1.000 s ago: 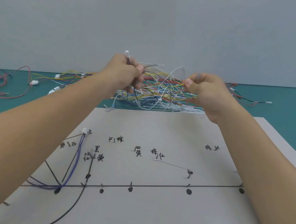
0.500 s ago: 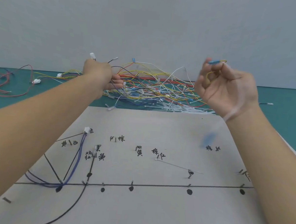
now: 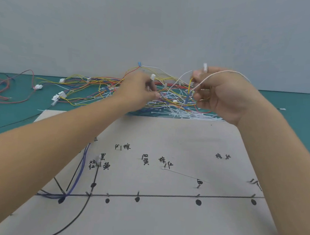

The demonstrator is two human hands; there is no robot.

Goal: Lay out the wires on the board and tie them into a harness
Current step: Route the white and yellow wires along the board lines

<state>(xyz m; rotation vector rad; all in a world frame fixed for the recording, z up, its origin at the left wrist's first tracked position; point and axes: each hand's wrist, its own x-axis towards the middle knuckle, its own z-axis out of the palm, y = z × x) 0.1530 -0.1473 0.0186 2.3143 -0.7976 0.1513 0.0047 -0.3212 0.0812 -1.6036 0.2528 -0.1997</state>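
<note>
The step in hand looks like teasing single leads out of the tangled wire pile on the teal bench behind the board. It goes best if each lead is drawn slowly by its connector end while the other hand steadies the tangle, then carried to its labelled peg. Both hands are raised over the pile. The left hand has its grip closed on a dark lead topped by a white connector. The right hand has its grip curled round a yellow wire, with a white wire draped over its knuckles. Blue wires already lie at the board's left.
</note>
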